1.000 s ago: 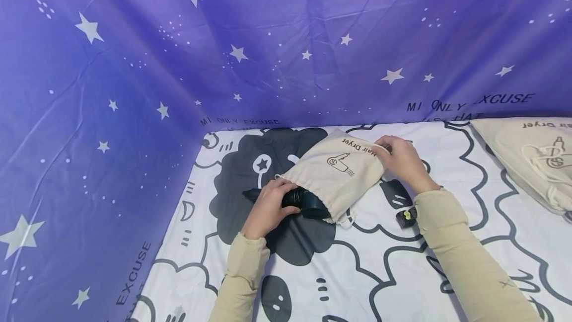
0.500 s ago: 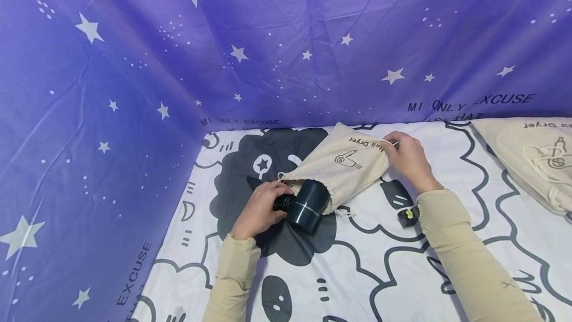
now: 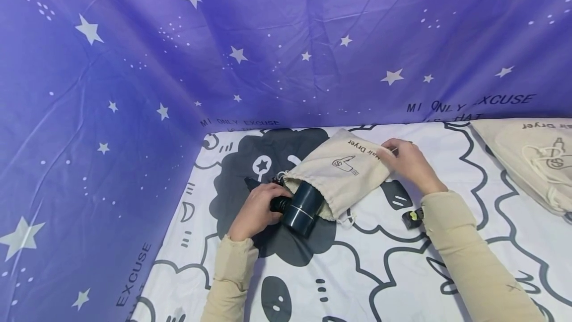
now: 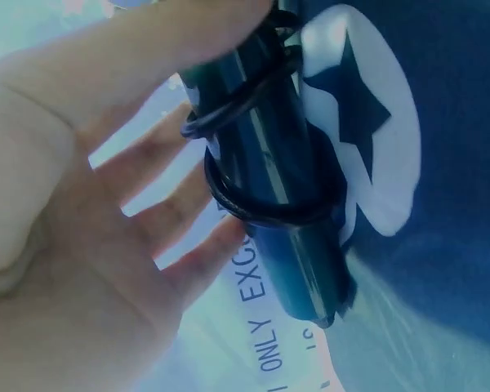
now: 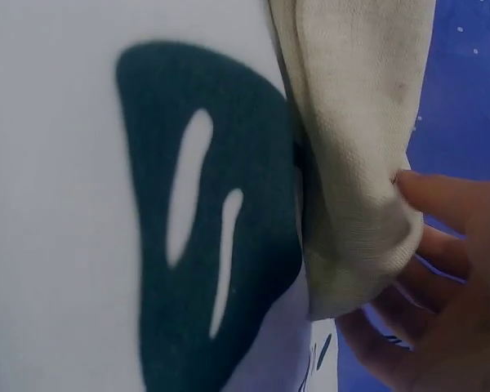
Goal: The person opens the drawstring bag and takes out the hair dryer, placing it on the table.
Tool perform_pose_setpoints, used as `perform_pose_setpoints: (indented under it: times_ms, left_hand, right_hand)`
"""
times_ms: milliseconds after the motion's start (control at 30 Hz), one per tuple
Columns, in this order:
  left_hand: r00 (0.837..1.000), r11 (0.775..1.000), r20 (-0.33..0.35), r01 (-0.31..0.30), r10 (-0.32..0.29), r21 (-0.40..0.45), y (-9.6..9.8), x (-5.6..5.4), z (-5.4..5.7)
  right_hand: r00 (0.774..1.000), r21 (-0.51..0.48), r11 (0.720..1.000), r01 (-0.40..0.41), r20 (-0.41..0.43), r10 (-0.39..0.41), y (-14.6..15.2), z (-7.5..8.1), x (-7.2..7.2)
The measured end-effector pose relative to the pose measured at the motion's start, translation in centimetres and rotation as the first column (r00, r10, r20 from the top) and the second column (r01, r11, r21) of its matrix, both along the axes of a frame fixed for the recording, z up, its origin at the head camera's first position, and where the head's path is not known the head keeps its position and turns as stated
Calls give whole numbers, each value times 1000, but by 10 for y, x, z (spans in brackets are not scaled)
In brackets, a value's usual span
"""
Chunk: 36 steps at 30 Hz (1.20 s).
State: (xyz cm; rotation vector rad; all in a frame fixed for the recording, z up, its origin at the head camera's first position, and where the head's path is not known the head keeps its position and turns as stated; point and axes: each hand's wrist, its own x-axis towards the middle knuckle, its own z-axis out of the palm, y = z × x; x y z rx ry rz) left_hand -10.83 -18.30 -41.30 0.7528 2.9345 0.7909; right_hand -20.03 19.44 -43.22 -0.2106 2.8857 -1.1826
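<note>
Cream cloth bag [image 3: 341,180]: flat on the printed sheet [image 3: 353,275], at 4 o'clock from the head view's centre; mouth faces 7, closed end towards 1.
Hair dryer [image 3: 301,212]: dark, glossy, half in and half out of that mouth, between 5 and 6 o'clock from centre.
Barrel's lie: long axis 1 to 7 o'clock; bare end points to 7, other end hidden under cloth.
Handle's lie: leaves the barrel towards 10 o'clock, outside the bag; black cord [image 4: 269,214] looped round it in the left wrist view.
Left hand [image 3: 255,211]: grip closed about the handle, thumb on the near side, fingers beyond.
Right hand [image 3: 408,163]: grip pinched on the bag's 2 o'clock corner, thumb and fingers with cloth between.
Working the mouth: best, I judge, to slide the barrel along its own 1-to-7 line, right hand anchoring the corner so the cloth doesn't ride along.
Snag watch: handle juts sideways; cord loops could catch the rim or drawstring [image 3: 350,217].
Second bag [image 3: 509,150]: 3 o'clock, cut by the frame; contents can't be told.
</note>
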Motion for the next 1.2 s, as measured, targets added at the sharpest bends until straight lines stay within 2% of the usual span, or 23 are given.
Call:
perform_pose_setpoints:
  times_ms: [133, 367, 500, 833, 1200]
  left_hand:
    - [1000, 1000, -23, -2, 2, -9, -2, 0, 0]
    - [999, 999, -36, -28, 27, -40, -11, 3, 3]
    - [998, 998, -35, -49, 47, -49, -19, 5, 4]
    - [998, 998, -45, -56, 54, -36, -34, 6, 5]
    - [997, 996, -4, -76, 76, -48, -43, 8, 6]
  right_hand:
    - [1000, 33, 999, -26, 3, 26, 1, -2, 0]
    - [998, 41, 999, 23, -56, -20, 4, -1, 1]
    - [998, 47, 998, 46, -41, -44, 7, -4, 1]
    - [997, 47, 996, 76, -13, -75, 8, -4, 1]
    - [993, 45, 992, 115, -4, -115, 6, -2, 0]
